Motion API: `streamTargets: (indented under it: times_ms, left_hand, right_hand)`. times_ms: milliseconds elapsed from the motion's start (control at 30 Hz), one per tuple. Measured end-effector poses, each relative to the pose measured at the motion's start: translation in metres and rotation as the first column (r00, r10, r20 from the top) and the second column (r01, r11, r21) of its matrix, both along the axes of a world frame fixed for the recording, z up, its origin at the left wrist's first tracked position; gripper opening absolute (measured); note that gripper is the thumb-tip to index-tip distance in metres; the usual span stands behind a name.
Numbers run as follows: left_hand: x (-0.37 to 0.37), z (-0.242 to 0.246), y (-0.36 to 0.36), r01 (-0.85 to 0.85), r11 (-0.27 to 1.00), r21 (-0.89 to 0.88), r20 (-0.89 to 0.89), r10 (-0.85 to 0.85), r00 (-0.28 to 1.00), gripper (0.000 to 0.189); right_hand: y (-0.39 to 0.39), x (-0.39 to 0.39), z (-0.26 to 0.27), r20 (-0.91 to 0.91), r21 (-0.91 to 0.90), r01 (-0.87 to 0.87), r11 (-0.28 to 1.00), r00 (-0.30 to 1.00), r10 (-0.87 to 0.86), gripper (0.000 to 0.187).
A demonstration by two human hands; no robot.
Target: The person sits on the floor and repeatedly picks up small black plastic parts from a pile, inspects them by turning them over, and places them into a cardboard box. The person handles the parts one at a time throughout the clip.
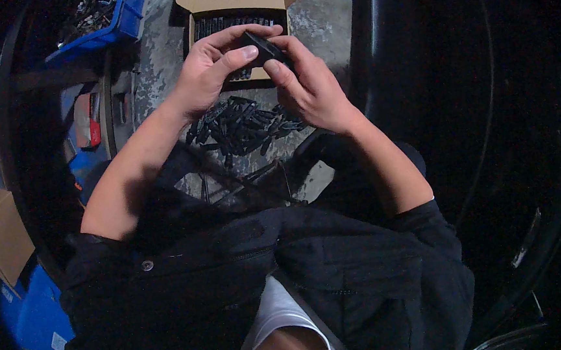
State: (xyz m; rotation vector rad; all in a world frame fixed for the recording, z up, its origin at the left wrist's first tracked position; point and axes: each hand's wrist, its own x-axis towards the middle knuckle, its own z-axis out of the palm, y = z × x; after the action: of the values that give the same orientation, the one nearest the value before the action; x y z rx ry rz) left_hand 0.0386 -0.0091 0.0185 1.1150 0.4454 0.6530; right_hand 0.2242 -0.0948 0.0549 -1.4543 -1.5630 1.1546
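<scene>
Between both hands, above an open cardboard box (232, 3), is a small black block-shaped piece (266, 47); I cannot tell if it is one part or several stacked. My left hand (219, 60) grips its left end with thumb and fingers. From the other side, my right hand (303, 78) pinches its right end between thumb and index finger. Rows of thin dark parts (235, 23) stand inside the box, partly hidden by my hands. Below the box, a loose pile of small black elongated parts (245, 128) lies on the worn grey floor.
A blue plastic bin (110, 35) with mixed small parts is at the upper left. Beneath it sits a red and grey box (86, 120). Brown cardboard (4, 235) and a blue container (43, 308) are at the lower left. A large dark surface (414, 68) runs along the right.
</scene>
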Motion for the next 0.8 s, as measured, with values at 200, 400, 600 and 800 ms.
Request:
streamTargets:
  times_ms: [200,400,600,800]
  left_hand:
    - [-0.010,-0.004,0.017,0.032,0.999,0.023,-0.017,-0.032,0.999,0.030]
    - [-0.011,0.009,0.016,0.042,0.910,0.412,-0.158,0.026,0.987,0.031]
    - [-0.016,0.007,0.026,0.052,0.852,0.521,-0.263,0.102,0.959,0.033]
    - [-0.012,0.006,0.020,0.015,0.909,0.418,-0.291,0.118,0.949,0.031]
  right_hand:
    - [0.000,0.002,-0.003,-0.081,-0.096,0.038,0.995,0.996,-0.046,0.036]
    - [0.002,0.010,-0.008,-0.244,-0.182,-0.049,0.982,0.970,0.003,0.038]
    - [0.006,0.018,-0.002,-0.313,-0.108,-0.039,0.993,0.950,0.003,0.039]
    - [0.006,0.021,-0.001,-0.339,-0.119,0.070,0.990,0.935,-0.107,0.032]
